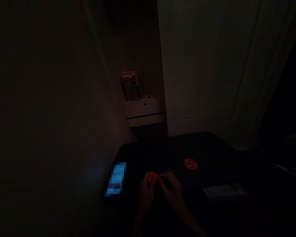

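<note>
In the dim light, my left hand (147, 188) is closed around a small bright red object (153, 177) above the dark table; its kind is not clear. My right hand (172, 188) has its fingers curled in, with thumb and fingertips against the right side of that red object. Just beyond the right hand's knuckles lie small red bits (170, 170), too dim to name. Further right on the table sits a round red-rimmed dish or disc (191, 164) with several small red pieces or a pattern inside its rim.
A lit, blurred screen (116, 179) glows at the table's left side. The dark table (150, 151) has rounded far corners. At its front right is a pale flat box (224, 191). Behind are a drawer unit (145, 110) with a bag (130, 80) on top and a large panelled door (202, 65).
</note>
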The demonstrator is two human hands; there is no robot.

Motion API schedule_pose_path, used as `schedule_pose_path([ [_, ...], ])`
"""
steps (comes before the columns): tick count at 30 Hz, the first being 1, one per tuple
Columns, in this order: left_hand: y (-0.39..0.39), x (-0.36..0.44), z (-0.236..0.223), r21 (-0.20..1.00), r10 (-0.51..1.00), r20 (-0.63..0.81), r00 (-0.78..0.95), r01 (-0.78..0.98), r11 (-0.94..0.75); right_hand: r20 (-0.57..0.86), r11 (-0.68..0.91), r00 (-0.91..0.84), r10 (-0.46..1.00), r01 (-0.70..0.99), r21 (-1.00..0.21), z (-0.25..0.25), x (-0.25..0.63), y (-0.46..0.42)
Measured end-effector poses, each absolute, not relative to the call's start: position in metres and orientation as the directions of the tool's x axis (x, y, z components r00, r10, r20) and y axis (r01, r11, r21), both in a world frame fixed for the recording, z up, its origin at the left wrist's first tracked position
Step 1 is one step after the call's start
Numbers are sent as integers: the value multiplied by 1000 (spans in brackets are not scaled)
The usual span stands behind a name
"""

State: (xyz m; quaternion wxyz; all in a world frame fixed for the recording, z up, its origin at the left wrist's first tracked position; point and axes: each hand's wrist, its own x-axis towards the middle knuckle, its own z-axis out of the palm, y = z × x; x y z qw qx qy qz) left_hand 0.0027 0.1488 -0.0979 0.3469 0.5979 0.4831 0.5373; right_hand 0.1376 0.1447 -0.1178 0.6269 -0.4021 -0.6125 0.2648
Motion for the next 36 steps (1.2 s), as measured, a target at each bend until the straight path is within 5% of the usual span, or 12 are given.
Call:
schedule_pose_path([
  [36, 147, 6, -101, 966, 970, 235, -55, 123, -227, 428, 428, 140, 893, 35, -903, -114, 139, 143],
])
